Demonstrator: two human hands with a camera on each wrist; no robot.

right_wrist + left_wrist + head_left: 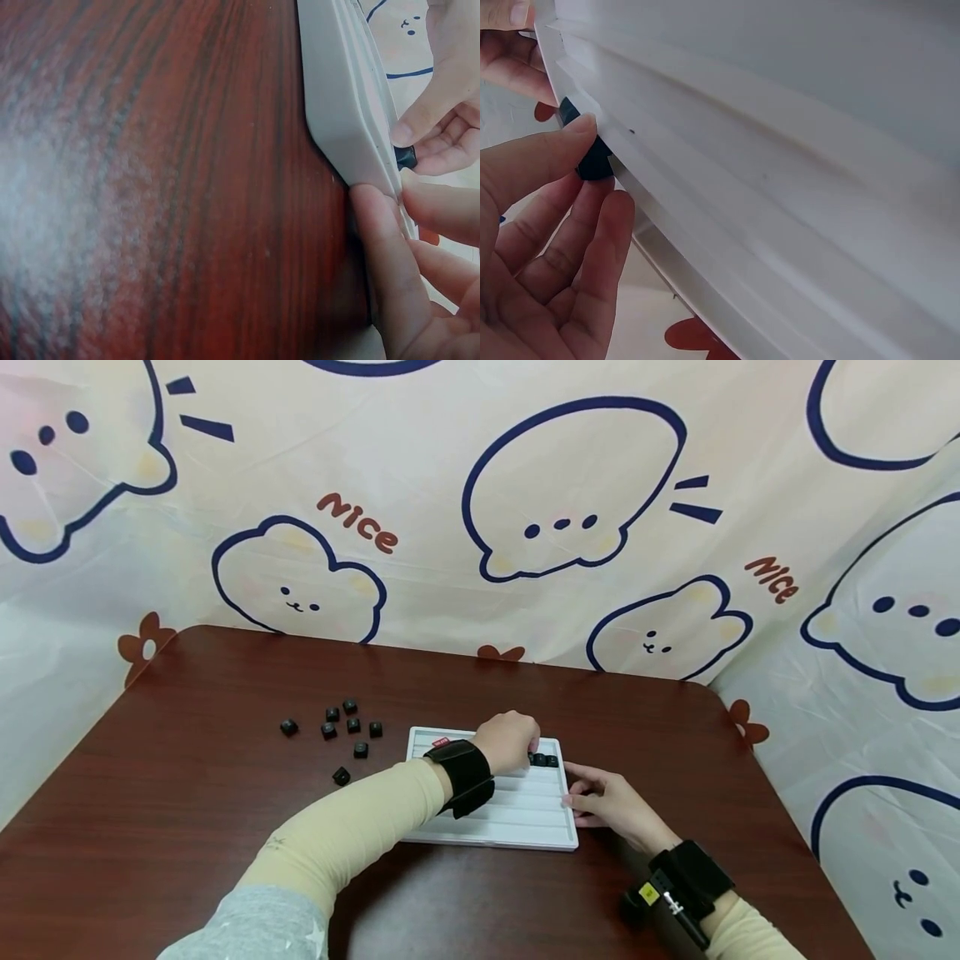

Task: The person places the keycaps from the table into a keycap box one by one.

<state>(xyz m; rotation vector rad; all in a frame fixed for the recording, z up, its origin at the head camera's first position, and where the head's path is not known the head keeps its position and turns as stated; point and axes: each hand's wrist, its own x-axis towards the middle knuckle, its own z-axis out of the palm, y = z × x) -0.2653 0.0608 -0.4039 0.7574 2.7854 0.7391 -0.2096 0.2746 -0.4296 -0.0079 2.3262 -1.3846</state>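
Note:
A white tray [517, 814] with raised parallel ridges lies on the table. My left hand [508, 742] reaches over it to the back right, and its thumb and fingers pinch a black keycap [596, 161] at the tray's rim. Beside that hand, a few black keycaps [546, 760] sit in a row in the tray's back channel. My right hand [618, 806] is at the tray's right side, its mostly straight fingertips touching the side wall and rim. Several loose black keycaps [353, 725] lie scattered to the left of the tray.
The dark brown wooden table [187, 793] ends at a patterned cloth [420, 585] hanging behind it and at the sides. A small red label [441, 742] marks the tray's back left. My left forearm [360, 818] crosses over the tray's left part.

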